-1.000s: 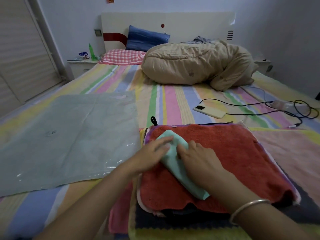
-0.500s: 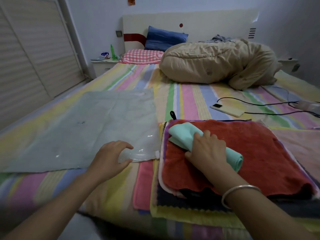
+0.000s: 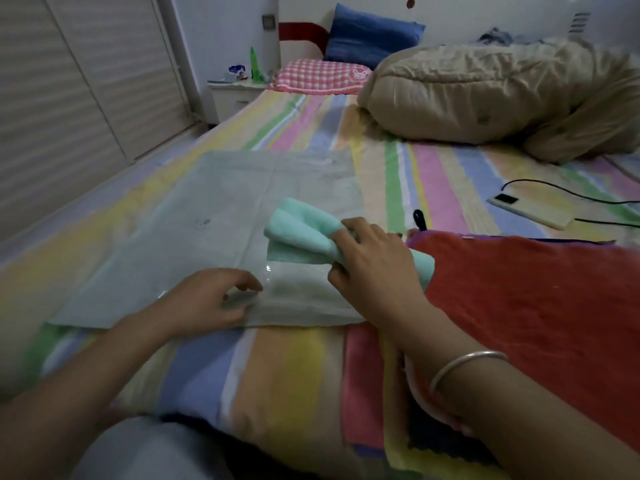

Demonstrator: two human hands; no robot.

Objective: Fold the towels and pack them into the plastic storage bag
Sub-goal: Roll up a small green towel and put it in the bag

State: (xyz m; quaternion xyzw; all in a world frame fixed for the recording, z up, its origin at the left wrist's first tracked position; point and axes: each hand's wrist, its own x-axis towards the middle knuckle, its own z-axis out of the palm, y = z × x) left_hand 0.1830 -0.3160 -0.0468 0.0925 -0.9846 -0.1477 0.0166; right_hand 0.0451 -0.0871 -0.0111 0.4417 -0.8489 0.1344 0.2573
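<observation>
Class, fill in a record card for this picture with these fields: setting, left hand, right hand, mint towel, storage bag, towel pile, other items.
setting: bed with a striped sheet
left hand: pinches the near edge of the plastic storage bag
right hand: grips the folded mint towel
mint towel: held over the bag's right part, not yet inside
plastic storage bag: lying flat on the sheet
towel pile: red towel on top, right of the bag
other items: phone with a cable, beige duvet

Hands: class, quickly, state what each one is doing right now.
Left hand: pinches the near edge of the bag.
Right hand: grips the folded mint towel, held over the bag.
</observation>
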